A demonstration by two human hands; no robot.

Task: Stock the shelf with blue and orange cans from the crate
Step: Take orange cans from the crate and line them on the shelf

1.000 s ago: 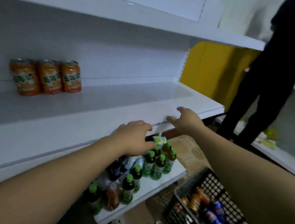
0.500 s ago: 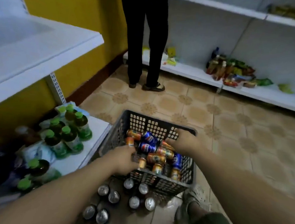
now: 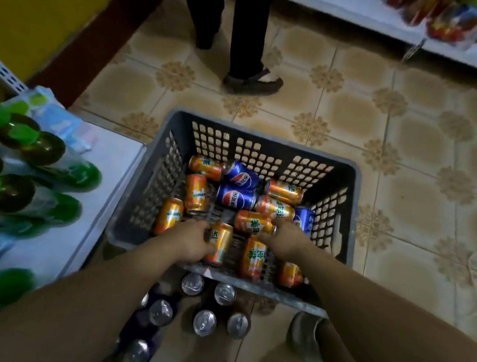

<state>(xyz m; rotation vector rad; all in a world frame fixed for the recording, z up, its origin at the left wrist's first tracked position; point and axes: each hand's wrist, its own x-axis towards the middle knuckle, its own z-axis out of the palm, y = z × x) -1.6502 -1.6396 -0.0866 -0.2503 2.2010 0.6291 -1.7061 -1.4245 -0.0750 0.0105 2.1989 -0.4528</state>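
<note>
A grey plastic crate (image 3: 266, 144) stands on the tiled floor and holds several orange cans and three blue cans lying on their sides. Two of the blue cans (image 3: 236, 199) lie near its middle. My left hand (image 3: 191, 241) is inside the crate near its front wall, with the thumb and fingers curled round an orange can (image 3: 221, 243). My right hand (image 3: 285, 241) reaches in beside it, and its fingers curl over the end of another orange can (image 3: 252, 222) lying crosswise. The third blue can (image 3: 304, 219) lies just beyond that hand.
Several upright cans (image 3: 204, 322) stand on the floor in front of the crate. Green-capped bottles (image 3: 23, 146) fill a low white shelf (image 3: 114, 154) at left. A person's legs (image 3: 247, 38) stand beyond the crate. A far shelf (image 3: 359, 10) holds packets. My shoe (image 3: 302, 334) is at the crate's corner.
A second ago both hands were at the white shelf's edge. The view has since swung down to the crate, and both hands have gone in and closed on orange cans.
</note>
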